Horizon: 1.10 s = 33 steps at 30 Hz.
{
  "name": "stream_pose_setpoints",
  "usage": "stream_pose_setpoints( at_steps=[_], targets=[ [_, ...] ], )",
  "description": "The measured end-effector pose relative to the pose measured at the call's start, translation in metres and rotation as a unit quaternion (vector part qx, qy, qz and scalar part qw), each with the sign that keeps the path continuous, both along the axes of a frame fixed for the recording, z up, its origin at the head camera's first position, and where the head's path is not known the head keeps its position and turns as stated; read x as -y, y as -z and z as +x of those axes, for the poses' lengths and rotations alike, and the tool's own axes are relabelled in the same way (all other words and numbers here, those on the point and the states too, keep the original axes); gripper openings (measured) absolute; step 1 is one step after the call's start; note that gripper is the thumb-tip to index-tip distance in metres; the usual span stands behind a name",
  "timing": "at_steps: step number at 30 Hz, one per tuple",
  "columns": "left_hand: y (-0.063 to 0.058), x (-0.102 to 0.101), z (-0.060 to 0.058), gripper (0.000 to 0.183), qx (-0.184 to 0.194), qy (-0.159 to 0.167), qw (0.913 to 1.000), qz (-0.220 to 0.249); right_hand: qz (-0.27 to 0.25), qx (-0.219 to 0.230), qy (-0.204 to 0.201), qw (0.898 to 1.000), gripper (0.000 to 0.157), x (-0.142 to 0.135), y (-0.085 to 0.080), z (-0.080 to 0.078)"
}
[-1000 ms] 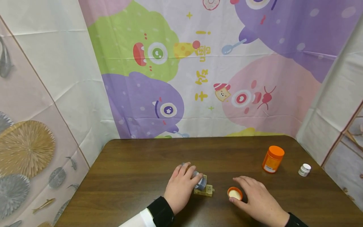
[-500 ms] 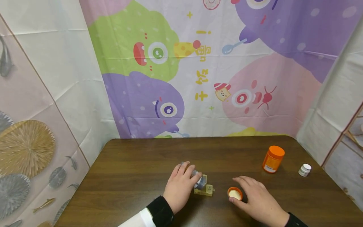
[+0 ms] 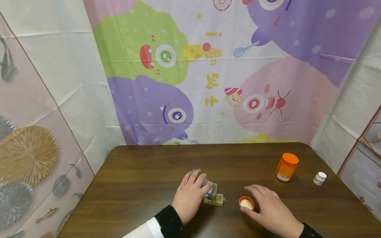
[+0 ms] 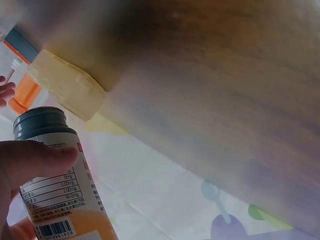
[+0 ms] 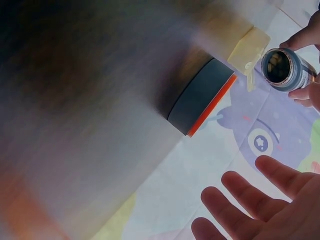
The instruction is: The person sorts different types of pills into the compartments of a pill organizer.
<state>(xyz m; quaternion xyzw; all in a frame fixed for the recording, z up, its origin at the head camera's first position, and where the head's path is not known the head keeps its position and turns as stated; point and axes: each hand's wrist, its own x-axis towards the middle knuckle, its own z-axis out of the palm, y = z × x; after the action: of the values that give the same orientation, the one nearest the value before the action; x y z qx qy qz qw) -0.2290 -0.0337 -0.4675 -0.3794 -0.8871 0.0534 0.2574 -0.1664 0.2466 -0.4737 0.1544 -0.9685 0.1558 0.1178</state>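
My left hand [image 3: 189, 196] grips an uncapped pill bottle [image 3: 211, 192], tilted with its mouth toward the right, over a small translucent yellow pill box [image 3: 219, 199]. The thumb lies across the printed label of the bottle [image 4: 62, 185] in the left wrist view. Tablets show inside the mouth of the bottle [image 5: 276, 67] in the right wrist view. One lid of the pill box stands open; the bottle covers part of the box. Beside the box lies the bottle's cap [image 3: 246, 203], inner side up, dark outside with an orange rim. My right hand [image 3: 271, 210] rests with relaxed fingers around the cap's right side, thumb at its rim.
An orange jar [image 3: 286, 168] with an orange lid stands at the back right of the brown table [image 3: 148, 165]. Farther right is a small white bottle [image 3: 319, 178]. A cartoon-printed cloth [image 3: 214, 129] hangs behind the table's far edge.
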Motion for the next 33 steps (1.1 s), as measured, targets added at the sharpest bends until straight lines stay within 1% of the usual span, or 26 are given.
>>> stream_pose_setpoints(
  at_steps=[9,18,22,25,33],
  targets=[
    [0.0025,-0.0002,-0.0012,0.049,-0.01,0.002,0.9999,0.002,0.001,-0.005,-0.003,1.0,0.061,0.0,0.0006,-0.0003],
    [-0.0004,0.0002,0.0004,0.049,0.011,-0.012,0.9999,0.001,0.004,-0.01,-0.003,1.0,0.062,-0.0011,0.0018,-0.0006],
    [-0.0017,-0.0006,0.0,0.05,0.004,-0.012,0.9999,0.009,0.003,-0.012,-0.004,1.0,0.063,-0.002,0.0021,-0.0008],
    [-0.0006,-0.001,0.0001,0.05,0.001,-0.01,0.9999,0.005,0.002,-0.013,-0.004,1.0,0.063,-0.0027,0.0023,-0.0012],
    [-0.0001,-0.0022,0.0011,0.049,0.005,-0.012,0.9999,0.006,0.001,-0.009,-0.003,1.0,0.062,-0.0019,0.002,-0.0012]
  ],
)
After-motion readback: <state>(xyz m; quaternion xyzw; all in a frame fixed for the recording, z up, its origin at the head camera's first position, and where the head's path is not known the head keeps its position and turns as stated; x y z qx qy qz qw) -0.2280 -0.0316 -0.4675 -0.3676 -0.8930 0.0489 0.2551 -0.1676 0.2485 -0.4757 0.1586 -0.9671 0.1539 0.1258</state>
